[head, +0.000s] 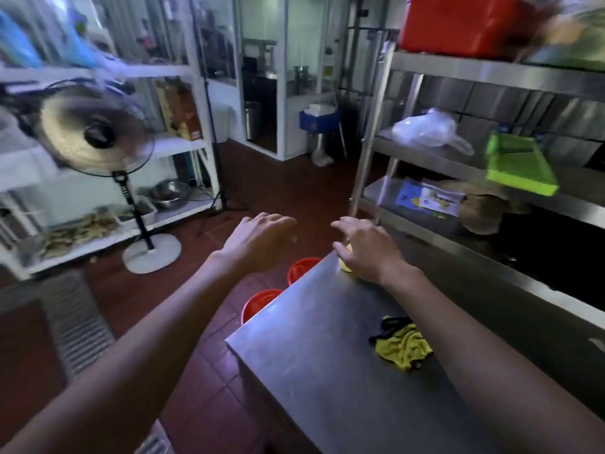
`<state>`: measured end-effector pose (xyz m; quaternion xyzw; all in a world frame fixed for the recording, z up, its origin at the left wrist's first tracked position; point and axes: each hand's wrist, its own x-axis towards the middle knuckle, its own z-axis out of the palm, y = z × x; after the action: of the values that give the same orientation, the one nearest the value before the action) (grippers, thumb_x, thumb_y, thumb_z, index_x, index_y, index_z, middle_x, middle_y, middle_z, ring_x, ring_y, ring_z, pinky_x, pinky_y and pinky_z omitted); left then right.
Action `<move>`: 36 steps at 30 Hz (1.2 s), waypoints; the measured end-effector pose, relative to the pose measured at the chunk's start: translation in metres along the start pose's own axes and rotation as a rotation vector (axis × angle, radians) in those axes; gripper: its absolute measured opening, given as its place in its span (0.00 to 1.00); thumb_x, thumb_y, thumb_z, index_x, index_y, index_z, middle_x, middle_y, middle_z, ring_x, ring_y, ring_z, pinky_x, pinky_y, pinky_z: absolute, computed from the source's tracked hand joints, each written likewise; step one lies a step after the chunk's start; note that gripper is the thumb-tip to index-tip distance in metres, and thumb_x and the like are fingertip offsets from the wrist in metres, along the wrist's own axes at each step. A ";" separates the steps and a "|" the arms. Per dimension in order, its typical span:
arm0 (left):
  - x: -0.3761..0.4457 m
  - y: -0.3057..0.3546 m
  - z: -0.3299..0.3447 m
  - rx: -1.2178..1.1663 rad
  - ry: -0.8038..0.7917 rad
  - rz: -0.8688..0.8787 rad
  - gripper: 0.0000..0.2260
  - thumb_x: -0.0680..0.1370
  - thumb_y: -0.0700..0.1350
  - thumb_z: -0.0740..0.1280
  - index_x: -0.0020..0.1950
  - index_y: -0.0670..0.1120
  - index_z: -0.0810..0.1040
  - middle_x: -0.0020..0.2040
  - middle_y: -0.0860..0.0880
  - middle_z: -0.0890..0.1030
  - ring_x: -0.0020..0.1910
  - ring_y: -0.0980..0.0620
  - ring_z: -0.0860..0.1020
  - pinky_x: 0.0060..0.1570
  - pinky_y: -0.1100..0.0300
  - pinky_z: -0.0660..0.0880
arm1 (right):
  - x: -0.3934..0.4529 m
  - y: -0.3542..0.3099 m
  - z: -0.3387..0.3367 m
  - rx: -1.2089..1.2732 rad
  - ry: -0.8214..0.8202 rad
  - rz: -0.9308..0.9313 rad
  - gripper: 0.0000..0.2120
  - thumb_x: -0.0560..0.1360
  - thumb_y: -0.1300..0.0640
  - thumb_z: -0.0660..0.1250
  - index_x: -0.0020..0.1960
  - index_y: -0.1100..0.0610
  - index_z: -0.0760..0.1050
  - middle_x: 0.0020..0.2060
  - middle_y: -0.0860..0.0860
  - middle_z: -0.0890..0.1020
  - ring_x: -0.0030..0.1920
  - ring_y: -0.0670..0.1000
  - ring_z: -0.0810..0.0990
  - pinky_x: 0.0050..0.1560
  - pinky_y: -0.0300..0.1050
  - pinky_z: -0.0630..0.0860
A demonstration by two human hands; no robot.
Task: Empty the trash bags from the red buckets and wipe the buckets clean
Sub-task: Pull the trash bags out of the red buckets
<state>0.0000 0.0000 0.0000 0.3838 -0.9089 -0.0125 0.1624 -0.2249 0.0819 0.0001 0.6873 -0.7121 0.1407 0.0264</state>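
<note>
Two red buckets stand on the floor against the left edge of a steel table (327, 355): the far bucket (302, 267) and the near bucket (260, 303), both partly hidden by the tabletop. My left hand (258, 239) hovers above the floor and the buckets with loosely bent fingers, holding nothing. At the table's far corner my right hand (366, 249) reaches with spread fingers over a small yellow object (345, 265), mostly covered by the hand. A crumpled yellow cloth (404, 347) with a black patch lies on the table beside my right forearm.
A standing fan (98, 136) is on the left before white shelves. Steel racks on the right carry a clear plastic bag (425, 127), a green tray (519, 168) and a red crate (465, 24). A floor drain grate (77, 326) runs at lower left.
</note>
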 end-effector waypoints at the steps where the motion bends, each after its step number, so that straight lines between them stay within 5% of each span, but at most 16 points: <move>1: -0.008 -0.016 0.000 0.013 -0.014 -0.022 0.11 0.82 0.50 0.63 0.63 0.52 0.78 0.65 0.52 0.81 0.65 0.45 0.77 0.57 0.47 0.75 | 0.008 -0.014 0.009 0.017 -0.011 -0.019 0.24 0.80 0.48 0.64 0.75 0.50 0.70 0.75 0.50 0.70 0.74 0.55 0.69 0.71 0.56 0.67; 16: -0.082 -0.206 0.040 0.054 -0.170 -0.343 0.21 0.85 0.57 0.60 0.76 0.53 0.71 0.73 0.50 0.76 0.70 0.45 0.75 0.65 0.46 0.75 | 0.109 -0.151 0.145 0.085 -0.241 -0.203 0.23 0.81 0.49 0.64 0.74 0.50 0.70 0.72 0.48 0.73 0.69 0.56 0.73 0.65 0.56 0.71; 36: -0.002 -0.392 0.108 0.022 -0.401 -0.487 0.20 0.86 0.57 0.58 0.76 0.53 0.70 0.74 0.51 0.74 0.73 0.47 0.71 0.68 0.48 0.71 | 0.296 -0.170 0.303 0.179 -0.473 -0.144 0.23 0.80 0.48 0.63 0.74 0.49 0.70 0.73 0.45 0.73 0.70 0.55 0.73 0.64 0.54 0.72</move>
<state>0.2402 -0.2863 -0.1601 0.5820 -0.8042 -0.1166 -0.0318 -0.0263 -0.2801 -0.1942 0.7495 -0.6326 0.0363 -0.1917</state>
